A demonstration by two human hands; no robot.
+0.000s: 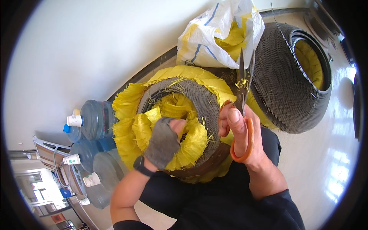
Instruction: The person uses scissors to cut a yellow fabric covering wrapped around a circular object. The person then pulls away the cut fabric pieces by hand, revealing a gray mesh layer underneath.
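My right hand [245,132] is closed on a pair of scissors [240,96] with orange handles. Their dark blades point away from me, slightly apart, and yellow shreds cling near the pivot. In a grey glove and with a dark watch at the wrist, my left hand [165,142] presses into a yellow woven strip [195,147] bunched inside a coil. Its fingers look curled round the strip, though their tips are partly hidden. That grey ribbed coil [205,101] lies in front of me, with frayed yellow wrapping [124,115] folded open around it.
A larger grey coil [287,73] with yellow lining stands at the far right. Behind the near coil, a white woven sack [205,36] holds yellow material. Large blue water bottles [96,119] and a folding chair [57,157] are on the left by the wall.
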